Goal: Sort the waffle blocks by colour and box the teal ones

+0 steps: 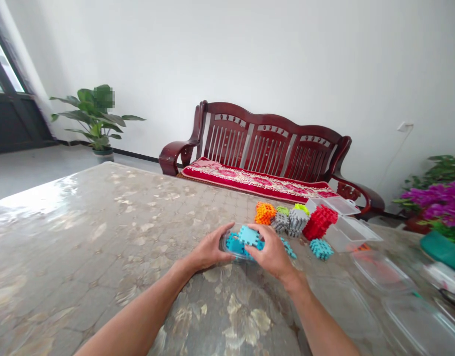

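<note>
My left hand (208,248) curls around the near-left side of a small clear plastic container (224,241), its thumb and fingers on the rim. Inside lie darker blue interlocking tiles (234,244). Between the thumb and fingers of my right hand (275,253) is a light blue interlocking tile (249,236), held over the container. Just right of that hand, loose teal tiles (289,248) lie on the table, partly hidden by it. A teal stack of tiles (321,249) sits farther right.
Behind stand stacks of orange (265,213), grey (297,222) and red tiles (320,221), with green tiles (283,210) among them. Clear plastic boxes (348,233) and lids (383,272) cover the table's right side. A wooden bench (272,143) stands beyond; purple flowers (438,200) are right.
</note>
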Demonstrator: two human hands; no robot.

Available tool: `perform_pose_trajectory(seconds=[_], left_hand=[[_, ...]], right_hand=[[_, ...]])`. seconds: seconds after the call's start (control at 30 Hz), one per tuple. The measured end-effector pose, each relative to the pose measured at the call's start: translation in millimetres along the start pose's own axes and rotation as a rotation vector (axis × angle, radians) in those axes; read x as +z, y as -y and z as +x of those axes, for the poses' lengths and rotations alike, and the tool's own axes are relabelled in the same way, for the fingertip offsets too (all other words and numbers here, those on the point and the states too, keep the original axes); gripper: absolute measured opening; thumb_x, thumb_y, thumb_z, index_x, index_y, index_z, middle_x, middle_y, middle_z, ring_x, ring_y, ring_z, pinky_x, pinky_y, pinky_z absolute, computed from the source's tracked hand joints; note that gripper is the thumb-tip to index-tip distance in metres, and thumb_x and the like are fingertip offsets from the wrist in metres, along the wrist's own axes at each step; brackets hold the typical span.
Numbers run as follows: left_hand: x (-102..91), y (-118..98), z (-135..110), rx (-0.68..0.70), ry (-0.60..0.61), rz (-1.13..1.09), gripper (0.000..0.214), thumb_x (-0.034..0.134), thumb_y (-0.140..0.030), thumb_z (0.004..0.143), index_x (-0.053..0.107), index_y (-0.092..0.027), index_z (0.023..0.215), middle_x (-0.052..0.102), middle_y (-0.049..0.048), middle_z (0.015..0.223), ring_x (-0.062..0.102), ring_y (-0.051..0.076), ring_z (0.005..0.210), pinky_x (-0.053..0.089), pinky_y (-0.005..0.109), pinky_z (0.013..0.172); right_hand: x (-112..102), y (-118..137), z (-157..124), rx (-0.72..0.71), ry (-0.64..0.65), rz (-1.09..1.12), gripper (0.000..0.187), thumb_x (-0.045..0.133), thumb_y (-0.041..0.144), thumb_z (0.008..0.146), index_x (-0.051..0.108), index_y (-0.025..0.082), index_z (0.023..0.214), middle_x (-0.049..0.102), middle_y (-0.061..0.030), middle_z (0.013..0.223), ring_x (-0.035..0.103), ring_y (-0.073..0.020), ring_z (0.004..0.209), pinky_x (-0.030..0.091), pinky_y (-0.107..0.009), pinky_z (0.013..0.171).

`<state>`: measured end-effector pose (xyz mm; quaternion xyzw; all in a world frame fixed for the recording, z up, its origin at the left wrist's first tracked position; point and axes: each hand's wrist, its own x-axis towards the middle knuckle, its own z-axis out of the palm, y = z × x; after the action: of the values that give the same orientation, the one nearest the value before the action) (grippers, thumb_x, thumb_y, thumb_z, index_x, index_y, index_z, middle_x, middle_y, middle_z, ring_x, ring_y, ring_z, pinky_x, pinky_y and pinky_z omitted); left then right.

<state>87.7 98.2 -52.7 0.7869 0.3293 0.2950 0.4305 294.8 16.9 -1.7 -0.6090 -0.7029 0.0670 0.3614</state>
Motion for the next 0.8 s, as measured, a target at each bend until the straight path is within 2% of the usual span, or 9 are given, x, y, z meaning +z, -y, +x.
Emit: perform_pose_trajectory(seconds=[0.2,0.57,0.8], left_hand=[[0.8,4,1,0.039,-0.02,-0.028,0.1,0.081,-0.03,0.063,0.037,-0.017,0.152,0.051,0.0122,0.151,0.051,0.029,0.134,0.037,0.042,0.117],[0.3,2,0,-0.003,-0.014,-0.045,0.101,0.081,-0.026,0.062,0.038,-0.019,0.153,0.047,0.0117,0.154,0.049,0.03,0.137,0.037,0.041,0.118],[-1.4,2,1,-0.016,0.002,-0.03,0.103,0.081,-0.027,0.062,0.036,-0.017,0.154,0.046,0.0129,0.155,0.049,0.03,0.137,0.036,0.041,0.118]], right_hand=[[15,3,14,-0.05,0.122,-0.089,0.053,0.068,0.018,0.069,0.065,0.024,0.122,0.069,-0.0064,0.122,0.06,-0.0271,0.111,0.045,-0.043,0.1],[2,-25,8,0.096,-0.002,0.007,0.056,0.063,0.015,0.063,0.065,0.024,0.118,0.068,-0.007,0.119,0.058,-0.0273,0.113,0.045,-0.043,0.101],[5,-31,5,0.082,0.004,0.009,0.05,0.057,0.008,0.056,0.064,0.024,0.103,0.07,-0.0043,0.12,0.057,-0.0254,0.116,0.041,-0.042,0.105]])
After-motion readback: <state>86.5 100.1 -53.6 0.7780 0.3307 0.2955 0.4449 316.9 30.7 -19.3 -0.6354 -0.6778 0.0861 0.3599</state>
